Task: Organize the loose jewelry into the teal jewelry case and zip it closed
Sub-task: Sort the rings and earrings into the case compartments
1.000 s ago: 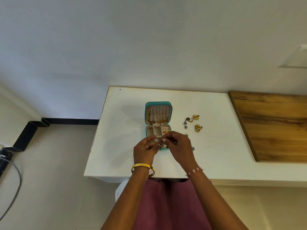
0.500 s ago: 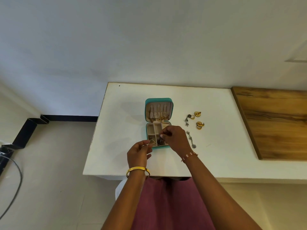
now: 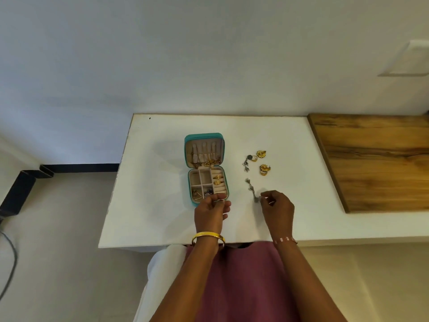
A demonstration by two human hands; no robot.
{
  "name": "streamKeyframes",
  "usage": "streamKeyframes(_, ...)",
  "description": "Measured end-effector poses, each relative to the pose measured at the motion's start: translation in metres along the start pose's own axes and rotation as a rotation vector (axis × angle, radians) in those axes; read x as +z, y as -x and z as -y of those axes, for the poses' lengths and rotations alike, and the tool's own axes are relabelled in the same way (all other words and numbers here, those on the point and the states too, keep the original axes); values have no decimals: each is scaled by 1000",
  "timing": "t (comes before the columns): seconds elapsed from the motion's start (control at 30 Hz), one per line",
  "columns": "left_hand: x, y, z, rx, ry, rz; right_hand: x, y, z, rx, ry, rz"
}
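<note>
Teal zippered jewelry case (image 3: 205, 169) lies open on white tabletop (image 3: 162, 205); right hand (image 3: 277, 209) pinches a silver dangling earring (image 3: 251, 190) beside it, left hand (image 3: 211, 212) loosely curled, apparently empty. Next, probably: drop it into a compartment.

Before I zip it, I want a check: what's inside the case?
The open case holds two gold rings in the ring rolls, small pieces in the near compartments, chains in the lid. The left hand hides its near edge.

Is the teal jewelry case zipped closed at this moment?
No, the teal jewelry case lies open on the white table, its lid folded back and its compartments showing.
</note>
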State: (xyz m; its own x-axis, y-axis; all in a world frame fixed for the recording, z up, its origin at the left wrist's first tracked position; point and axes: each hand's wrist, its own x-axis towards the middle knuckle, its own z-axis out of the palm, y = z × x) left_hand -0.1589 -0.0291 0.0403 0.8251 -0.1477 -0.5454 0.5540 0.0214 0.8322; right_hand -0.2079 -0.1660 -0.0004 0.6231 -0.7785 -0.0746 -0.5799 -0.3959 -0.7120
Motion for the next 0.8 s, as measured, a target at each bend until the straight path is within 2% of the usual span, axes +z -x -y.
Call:
streamKeyframes(0.2, 22, 2, 10, -34, -58, 63, 7, -6, -15, -47, 120, 127)
streamKeyframes(0.43, 25, -2, 12, 6, -151, 97, 9, -9, -16, -102, 163, 113)
streamKeyframes(0.63, 29, -3, 2, 93, -221, 144, -7, -12, 1, -95, -158, 71)
streamKeyframes(0.8, 34, -3, -12, 344, -405, 191, -39, -9, 35, -34, -491, 266)
